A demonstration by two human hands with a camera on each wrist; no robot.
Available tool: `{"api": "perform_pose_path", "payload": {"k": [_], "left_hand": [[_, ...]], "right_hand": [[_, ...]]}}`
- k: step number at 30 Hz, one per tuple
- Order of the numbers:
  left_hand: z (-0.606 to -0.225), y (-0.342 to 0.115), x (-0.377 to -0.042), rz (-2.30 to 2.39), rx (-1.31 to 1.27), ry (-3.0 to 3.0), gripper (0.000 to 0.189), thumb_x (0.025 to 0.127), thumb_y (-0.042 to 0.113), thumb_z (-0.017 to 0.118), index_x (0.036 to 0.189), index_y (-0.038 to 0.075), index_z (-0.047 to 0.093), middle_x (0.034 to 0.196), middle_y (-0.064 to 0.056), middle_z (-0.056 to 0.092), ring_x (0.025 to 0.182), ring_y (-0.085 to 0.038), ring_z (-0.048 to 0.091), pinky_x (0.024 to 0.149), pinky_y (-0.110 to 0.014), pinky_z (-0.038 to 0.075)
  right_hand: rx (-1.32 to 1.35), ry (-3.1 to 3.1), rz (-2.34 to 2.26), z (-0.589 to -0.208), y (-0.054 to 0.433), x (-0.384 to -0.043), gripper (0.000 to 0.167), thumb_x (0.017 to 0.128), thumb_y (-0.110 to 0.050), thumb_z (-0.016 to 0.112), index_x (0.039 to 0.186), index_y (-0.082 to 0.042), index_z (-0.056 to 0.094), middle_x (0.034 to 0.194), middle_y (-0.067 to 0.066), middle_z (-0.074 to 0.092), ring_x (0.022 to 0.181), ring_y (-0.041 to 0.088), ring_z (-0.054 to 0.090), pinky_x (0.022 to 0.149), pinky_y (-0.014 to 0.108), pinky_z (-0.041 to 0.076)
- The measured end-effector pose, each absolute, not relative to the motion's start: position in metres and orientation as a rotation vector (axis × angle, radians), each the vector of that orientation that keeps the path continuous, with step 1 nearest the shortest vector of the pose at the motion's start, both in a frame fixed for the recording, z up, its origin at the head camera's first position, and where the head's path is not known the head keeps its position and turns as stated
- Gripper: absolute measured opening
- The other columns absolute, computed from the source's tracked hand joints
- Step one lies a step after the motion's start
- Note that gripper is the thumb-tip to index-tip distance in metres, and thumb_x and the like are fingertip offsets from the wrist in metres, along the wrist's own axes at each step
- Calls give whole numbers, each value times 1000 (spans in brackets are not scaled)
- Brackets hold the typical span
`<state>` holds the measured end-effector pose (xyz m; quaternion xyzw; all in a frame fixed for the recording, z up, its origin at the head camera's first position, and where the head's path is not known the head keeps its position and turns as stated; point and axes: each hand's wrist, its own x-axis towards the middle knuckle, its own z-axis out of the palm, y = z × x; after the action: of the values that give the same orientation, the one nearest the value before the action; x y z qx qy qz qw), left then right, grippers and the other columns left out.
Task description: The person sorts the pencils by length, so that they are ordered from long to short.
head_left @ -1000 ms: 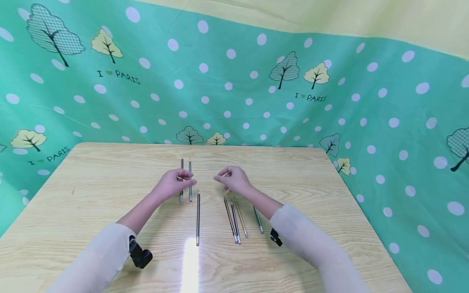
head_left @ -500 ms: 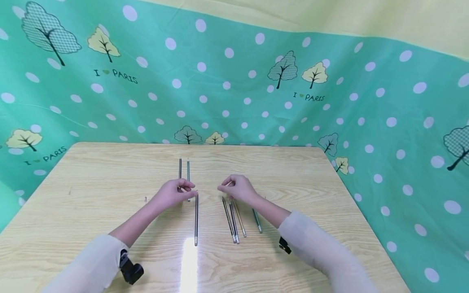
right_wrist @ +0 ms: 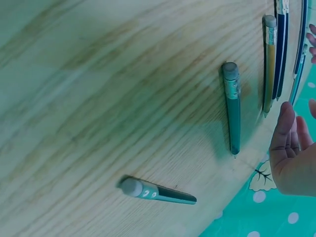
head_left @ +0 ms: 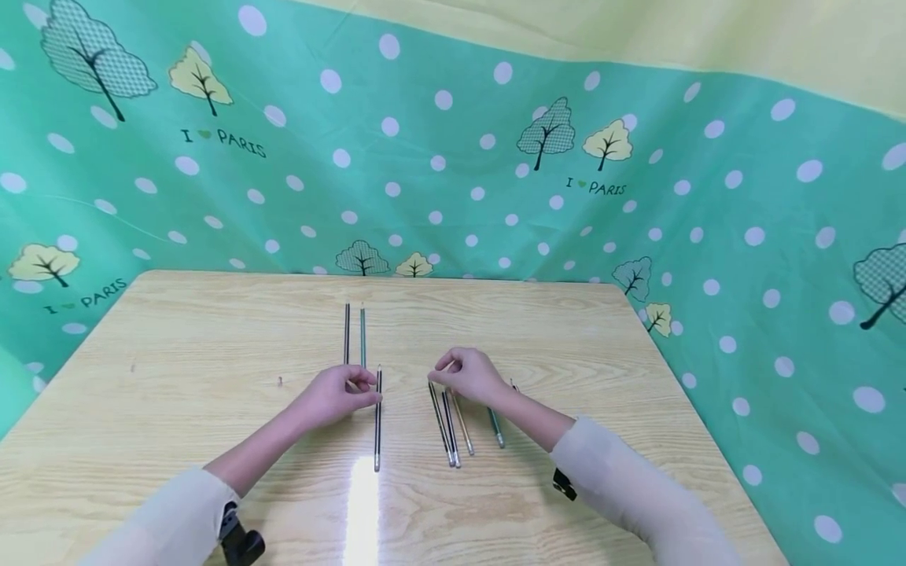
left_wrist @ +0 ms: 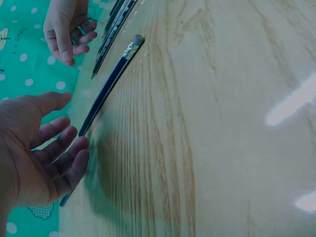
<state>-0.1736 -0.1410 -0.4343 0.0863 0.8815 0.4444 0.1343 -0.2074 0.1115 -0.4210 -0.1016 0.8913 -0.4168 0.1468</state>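
My left hand [head_left: 343,395] hovers at the upper part of a dark striped pencil [head_left: 378,440], fingers loosely bent and holding nothing. In the left wrist view that pencil [left_wrist: 106,94] runs behind my fingertips. Over the points of a small group of pencils is my right hand [head_left: 470,376], thumb and fingers loosely curved around nothing. The group has a dark pencil [head_left: 440,424], another dark pencil [head_left: 451,432] and a yellow pencil [head_left: 463,424]. A green pencil [right_wrist: 233,108] lies to their right, partly under my right forearm in the head view.
Beyond my left hand lie a black pencil [head_left: 347,330] and a teal pencil [head_left: 363,334], side by side. One more dark pencil [right_wrist: 163,192] lies apart on the right. The wooden table [head_left: 212,338] ends at a green dotted curtain [head_left: 425,141].
Both hands have come back toward the body, the left from the two far pencils to the single dark one, the right toward the group's points. The pencils stay in place.
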Motion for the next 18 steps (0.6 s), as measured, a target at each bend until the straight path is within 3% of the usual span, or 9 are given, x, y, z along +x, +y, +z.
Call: {"api": "perform_pose_path", "payload": {"k": [5,12,18], "left_hand": [[-437,-139,-170,1223,298,2596,34,80,23,72,106,3,63,93,-3,62,83,-14,59,64,-22,53],[-437,-134,-167,1078,301,2687,29,79,27,72,101,8,66,87,2,61,81,-11,55,70,-25,48],[-437,-128,-164,1013,238,2713,28,79,27,72,99,8,66,82,2,60,72,-11,52,65,-24,44]], "right_hand": [[-350,2615,-1122,-424,114,-205,21,84,-29,69,95,-11,66,67,-1,58,54,11,52,46,22,42],[-427,2709,-928,-424,113,-199,20,84,-32,68,94,-15,67,69,-4,57,54,8,49,47,22,41],[-505,2740,-848,-427,113,-194,21,83,-32,70,94,-14,67,67,-7,56,53,6,47,46,20,39]]}}
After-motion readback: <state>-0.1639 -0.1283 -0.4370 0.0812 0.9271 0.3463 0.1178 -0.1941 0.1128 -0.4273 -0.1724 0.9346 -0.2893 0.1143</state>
